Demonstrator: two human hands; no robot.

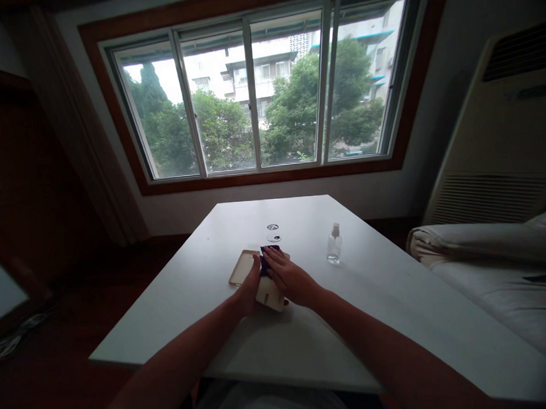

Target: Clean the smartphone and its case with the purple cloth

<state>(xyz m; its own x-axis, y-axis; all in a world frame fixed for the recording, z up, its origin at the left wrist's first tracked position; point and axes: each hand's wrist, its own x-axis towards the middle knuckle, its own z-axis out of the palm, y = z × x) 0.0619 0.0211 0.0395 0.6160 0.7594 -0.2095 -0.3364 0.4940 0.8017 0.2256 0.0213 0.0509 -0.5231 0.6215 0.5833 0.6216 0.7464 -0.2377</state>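
My left hand [249,289] grips a cream-coloured phone [270,294] from its left side, with fingertips showing at the far edge. The phone is tilted just above the white table, and a dark slot-like mark sits near its lower end. Across its upper part lies a dark blue or purple cloth [264,266]. My right hand [286,274] presses this cloth flat against the phone, fingers together. Beside my left hand a pale phone case [243,267] rests on the table, partly covered by the thumb.
A clear spray bottle [334,249] stands upright to the right on the white table [177,309]. Two round inset pieces [274,236] show beyond my hands. A pale sofa [485,278] borders the right side, and a wide window [252,101] is ahead.
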